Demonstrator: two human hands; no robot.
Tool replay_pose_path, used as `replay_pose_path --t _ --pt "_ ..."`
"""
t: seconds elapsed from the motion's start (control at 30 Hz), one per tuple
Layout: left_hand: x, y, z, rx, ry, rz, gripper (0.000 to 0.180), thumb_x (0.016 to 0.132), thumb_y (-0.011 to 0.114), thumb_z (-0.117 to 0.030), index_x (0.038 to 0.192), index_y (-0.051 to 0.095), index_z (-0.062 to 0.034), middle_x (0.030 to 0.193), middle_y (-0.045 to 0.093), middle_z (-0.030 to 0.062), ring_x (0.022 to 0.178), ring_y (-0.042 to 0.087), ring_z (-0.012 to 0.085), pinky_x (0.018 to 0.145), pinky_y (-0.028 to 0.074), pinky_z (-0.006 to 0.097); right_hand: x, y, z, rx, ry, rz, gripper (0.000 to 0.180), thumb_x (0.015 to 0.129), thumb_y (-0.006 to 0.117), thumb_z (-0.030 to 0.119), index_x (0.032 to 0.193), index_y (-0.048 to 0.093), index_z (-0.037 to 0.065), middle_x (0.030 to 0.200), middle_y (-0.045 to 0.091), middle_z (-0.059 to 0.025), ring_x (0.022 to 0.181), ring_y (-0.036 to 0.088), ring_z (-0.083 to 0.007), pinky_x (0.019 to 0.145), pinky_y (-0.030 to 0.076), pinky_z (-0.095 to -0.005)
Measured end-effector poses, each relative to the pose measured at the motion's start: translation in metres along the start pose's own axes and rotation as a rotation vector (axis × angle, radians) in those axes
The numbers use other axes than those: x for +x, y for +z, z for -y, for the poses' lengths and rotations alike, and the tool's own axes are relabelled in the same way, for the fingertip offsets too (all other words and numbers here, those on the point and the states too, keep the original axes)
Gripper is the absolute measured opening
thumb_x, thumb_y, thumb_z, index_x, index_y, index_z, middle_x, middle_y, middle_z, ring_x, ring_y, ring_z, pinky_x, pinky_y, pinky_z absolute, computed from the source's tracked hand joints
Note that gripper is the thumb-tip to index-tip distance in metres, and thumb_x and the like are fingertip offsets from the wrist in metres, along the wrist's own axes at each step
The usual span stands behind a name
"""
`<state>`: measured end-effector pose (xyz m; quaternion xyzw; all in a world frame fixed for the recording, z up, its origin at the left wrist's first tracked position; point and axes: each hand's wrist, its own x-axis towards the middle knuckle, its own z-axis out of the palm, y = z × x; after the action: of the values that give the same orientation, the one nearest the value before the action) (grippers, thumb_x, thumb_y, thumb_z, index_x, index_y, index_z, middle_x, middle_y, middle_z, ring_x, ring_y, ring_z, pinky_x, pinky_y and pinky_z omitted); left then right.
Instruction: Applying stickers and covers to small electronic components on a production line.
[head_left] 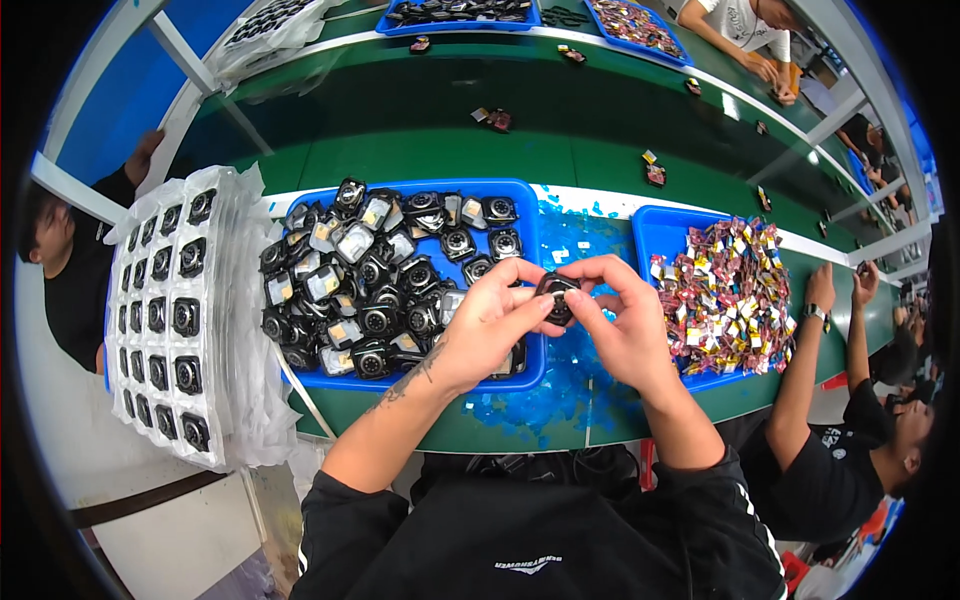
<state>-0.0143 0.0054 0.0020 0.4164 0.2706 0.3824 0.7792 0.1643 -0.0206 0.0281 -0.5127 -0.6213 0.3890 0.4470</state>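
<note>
Between my two hands is a small black smartwatch case (556, 298), its round back part turned toward me. My left hand (487, 325) grips it from the left with thumb and fingers. From the right, my right hand (627, 325) pinches the same case, its thumb pressed against the edge. Just left of my hands stands a blue tray (538, 240) heaped with similar black watch cases (385, 285), some showing pale inner faces. To the right is a second blue tray (655, 228) piled with small red-and-yellow parts (730, 300). Blue film scraps (580, 375) litter the bench beneath my hands.
White moulded trays (150, 310) holding watch cases are stacked at the left. Beyond runs a green conveyor belt (350, 125) carrying a few scattered parts (495, 120). More blue trays (460, 28) stand on its far side. Co-workers sit close on the right (825, 450) and left (75, 270).
</note>
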Motion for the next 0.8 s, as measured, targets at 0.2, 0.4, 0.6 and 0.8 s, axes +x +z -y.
replay_pose_path --t 0.2,0.4,0.6,0.8 --pt "-0.003 0.009 -0.002 0.114 0.114 0.039 0.032 0.098 0.051 -0.005 0.128 0.051 0.0049 0.116 0.064 0.0105 0.099 0.063 0.0141 0.085 0.053 0.029 -0.005 0.003 -0.007 0.174 0.044 -0.108 0.020 0.087 0.068 0.001 0.107 0.064 -0.001 0.095 0.062 -0.0037 0.085 0.058 -0.0074 0.069 0.054 -0.0231" --pt "-0.006 0.012 -0.002 0.153 0.074 0.053 0.035 0.098 0.052 -0.005 0.132 0.050 0.0057 0.114 0.064 0.0097 0.096 0.063 0.0133 0.083 0.053 0.028 -0.008 -0.002 -0.001 0.213 0.065 -0.083 0.022 0.086 0.070 0.002 0.107 0.065 -0.001 0.095 0.061 -0.0035 0.085 0.058 -0.0070 0.073 0.055 -0.0222" --pt "-0.004 0.006 0.000 -0.037 -0.068 -0.008 0.030 0.099 0.050 -0.012 0.122 0.057 0.0056 0.094 0.068 0.0115 0.070 0.069 0.0179 0.063 0.058 0.026 -0.006 -0.010 0.005 0.171 0.039 0.042 0.034 0.083 0.070 0.000 0.116 0.066 0.005 0.094 0.062 -0.0049 0.091 0.060 -0.0114 0.076 0.055 -0.0251" --pt "-0.004 0.001 -0.002 -0.326 -0.272 0.215 0.027 0.100 0.048 -0.013 0.113 0.060 0.0064 0.091 0.067 0.0127 0.070 0.070 0.0209 0.060 0.058 0.026 -0.002 -0.026 0.002 -0.014 -0.314 0.242 0.029 0.072 0.081 0.011 0.100 0.075 0.007 0.100 0.070 -0.0074 0.094 0.064 -0.0219 0.080 0.052 -0.0327"
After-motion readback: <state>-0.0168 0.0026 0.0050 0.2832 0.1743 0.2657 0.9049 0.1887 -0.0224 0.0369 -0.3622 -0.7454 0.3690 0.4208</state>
